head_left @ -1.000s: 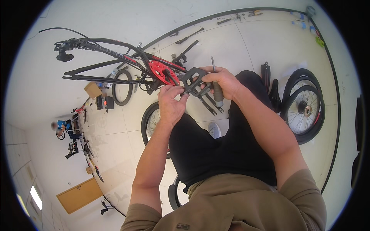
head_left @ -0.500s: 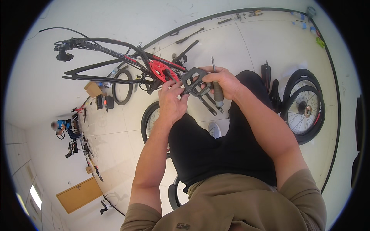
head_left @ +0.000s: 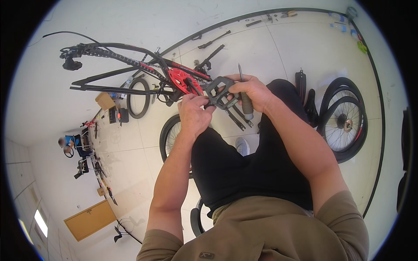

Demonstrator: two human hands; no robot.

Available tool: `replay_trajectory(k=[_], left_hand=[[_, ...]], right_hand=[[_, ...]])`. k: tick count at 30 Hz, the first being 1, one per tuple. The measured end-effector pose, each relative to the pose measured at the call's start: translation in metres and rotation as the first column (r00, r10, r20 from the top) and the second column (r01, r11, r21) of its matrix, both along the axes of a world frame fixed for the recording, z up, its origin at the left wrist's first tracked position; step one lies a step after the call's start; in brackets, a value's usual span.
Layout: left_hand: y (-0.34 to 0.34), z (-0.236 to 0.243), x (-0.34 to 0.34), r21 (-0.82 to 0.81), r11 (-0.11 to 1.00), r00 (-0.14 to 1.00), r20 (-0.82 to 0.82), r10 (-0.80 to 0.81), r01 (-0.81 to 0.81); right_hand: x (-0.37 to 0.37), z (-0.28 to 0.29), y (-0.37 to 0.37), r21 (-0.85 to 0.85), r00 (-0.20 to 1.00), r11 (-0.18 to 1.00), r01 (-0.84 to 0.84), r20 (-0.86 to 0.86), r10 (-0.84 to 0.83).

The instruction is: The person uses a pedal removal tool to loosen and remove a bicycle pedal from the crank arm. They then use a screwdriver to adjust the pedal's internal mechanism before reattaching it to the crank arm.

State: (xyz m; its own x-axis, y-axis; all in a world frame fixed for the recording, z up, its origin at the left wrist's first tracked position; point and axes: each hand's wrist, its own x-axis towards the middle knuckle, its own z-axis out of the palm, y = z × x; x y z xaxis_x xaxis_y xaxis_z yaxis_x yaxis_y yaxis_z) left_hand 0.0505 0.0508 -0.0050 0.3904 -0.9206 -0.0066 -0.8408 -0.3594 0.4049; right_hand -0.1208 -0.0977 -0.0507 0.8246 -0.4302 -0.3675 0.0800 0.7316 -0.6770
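My right hand [head_left: 254,93] grips a black flat pedal [head_left: 221,96] along with a screwdriver [head_left: 246,105], whose metal shaft points up. My left hand [head_left: 193,111] has its fingers closed at the pedal's lower left end; its fingertips partly hide what they pinch there. Just behind the pedal is the red chainring [head_left: 178,77] of a black and red bicycle frame [head_left: 117,90], which carries a chain and derailleur. Two black prongs [head_left: 237,122] extend below the pedal, between my hands.
Wheels [head_left: 344,122] lie at right beside a black saddle [head_left: 310,106]; another wheel [head_left: 167,137] is by my left leg. Tools [head_left: 259,22] line the far edge. At left are a tyre [head_left: 138,113], a cardboard box [head_left: 104,101] and a seated person [head_left: 69,143] holding a round part.
My left fingers have shifted slightly at the pedal's end. My right hand, the screwdriver and the frame stay almost in place.
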Motion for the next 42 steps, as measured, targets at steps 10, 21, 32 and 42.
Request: replay_trajectory(k=[10,21,32,42], left_hand=[[0.004,-0.017,-0.002,-0.021,0.992,0.991,-0.059,0.122,-0.123],[0.019,-0.004,-0.006,-0.174,0.983,0.941,-0.339,-0.002,-0.061],[0.02,-0.007,0.0,-0.238,0.957,0.987,0.042,-0.158,0.164],[0.016,-0.022,-0.006,-0.23,0.967,0.963,-0.267,0.048,-0.112]], right_hand=[[0.005,-0.007,0.002,-0.054,0.998,0.998,-0.021,-0.059,0.018],[0.005,-0.003,0.003,-0.013,1.0,1.0,0.004,-0.021,-0.004],[0.003,0.0,0.002,-0.046,1.0,0.999,0.022,-0.001,-0.022],[0.002,-0.002,0.002,-0.033,1.0,0.999,0.027,0.012,-0.026]])
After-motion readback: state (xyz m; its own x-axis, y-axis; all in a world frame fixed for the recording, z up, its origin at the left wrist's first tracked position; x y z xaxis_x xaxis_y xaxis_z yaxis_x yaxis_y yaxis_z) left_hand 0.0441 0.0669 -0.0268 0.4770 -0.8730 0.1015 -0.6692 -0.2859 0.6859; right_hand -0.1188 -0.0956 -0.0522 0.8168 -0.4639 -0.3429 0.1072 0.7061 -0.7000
